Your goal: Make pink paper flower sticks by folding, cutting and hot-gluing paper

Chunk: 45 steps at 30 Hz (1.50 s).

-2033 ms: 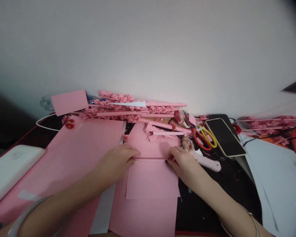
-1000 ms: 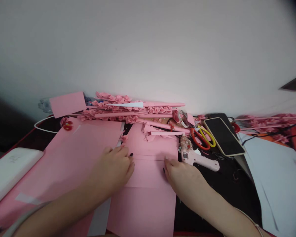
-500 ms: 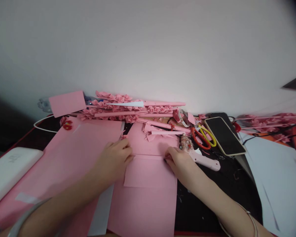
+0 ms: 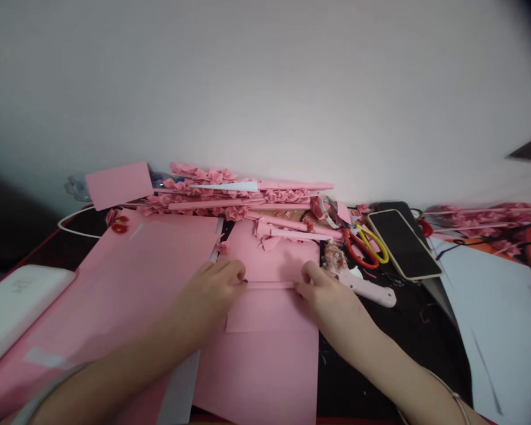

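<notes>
A small pink paper sheet (image 4: 269, 310) lies on a larger pink sheet (image 4: 265, 372), its far edge turned over into a narrow fold or roll. My left hand (image 4: 219, 283) pinches the left end of that far edge, with curled fingers. At the right end, my right hand (image 4: 316, 289) grips the same edge between thumb and fingers. Just past the right hand lies a pale pink glue gun (image 4: 367, 287), its front part crusted with decoration.
Behind the hands lie pink paper flower stems (image 4: 230, 203). Scissors (image 4: 360, 248) with red and yellow handles and a phone (image 4: 405, 243) sit at the right, near white paper (image 4: 491, 313). A white power bank (image 4: 24, 310) rests on the left.
The far edge of the small sheet now shows a thicker folded or rolled strip. My left hand has shifted slightly right and nearer, its fingers curled more tightly.
</notes>
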Available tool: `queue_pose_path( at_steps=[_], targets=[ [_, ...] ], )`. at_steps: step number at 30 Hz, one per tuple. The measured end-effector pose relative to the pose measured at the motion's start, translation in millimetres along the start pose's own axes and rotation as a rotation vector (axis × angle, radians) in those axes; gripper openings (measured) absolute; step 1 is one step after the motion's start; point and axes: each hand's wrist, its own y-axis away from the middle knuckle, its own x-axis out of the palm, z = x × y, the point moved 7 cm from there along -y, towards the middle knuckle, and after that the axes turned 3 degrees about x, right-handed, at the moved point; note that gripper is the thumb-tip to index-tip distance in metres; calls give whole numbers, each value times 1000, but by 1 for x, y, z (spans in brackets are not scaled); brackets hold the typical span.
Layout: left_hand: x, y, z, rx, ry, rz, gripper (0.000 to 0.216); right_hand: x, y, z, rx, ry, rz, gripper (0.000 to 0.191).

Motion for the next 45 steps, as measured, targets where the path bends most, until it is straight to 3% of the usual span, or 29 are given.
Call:
queue_pose_path(
  at_steps=[4, 8, 12, 19, 24, 32, 36, 40, 45],
  targets=[
    [2, 1, -12, -36, 32, 69, 13, 11, 5, 12, -23, 43, 67, 20],
    [10, -3, -24, -51, 87, 59, 18, 21, 1, 33, -85, 8, -6, 39],
    [17, -8, -32, -36, 103, 73, 19, 23, -2, 46, -128, -24, -29, 39],
    [4, -3, -17, -145, -113, 145, 29, 11, 7, 13, 47, 132, 75, 39],
    [-2, 6, -3, -225, -145, 170, 34, 10, 9, 1, 123, 127, 159, 28],
    [6, 4, 17, -246, 90, 98, 38, 12, -7, -15, 208, -271, 42, 11],
    [5, 3, 23, -259, 213, 96, 30, 15, -10, -20, 176, -457, -1, 14],
    [0, 2, 25, -248, 266, 72, 20, 9, -9, -21, 153, -382, -55, 11],
    [2, 1, 21, -182, 192, 57, 26, -1, -9, -14, 69, -215, -131, 14]
  ],
)
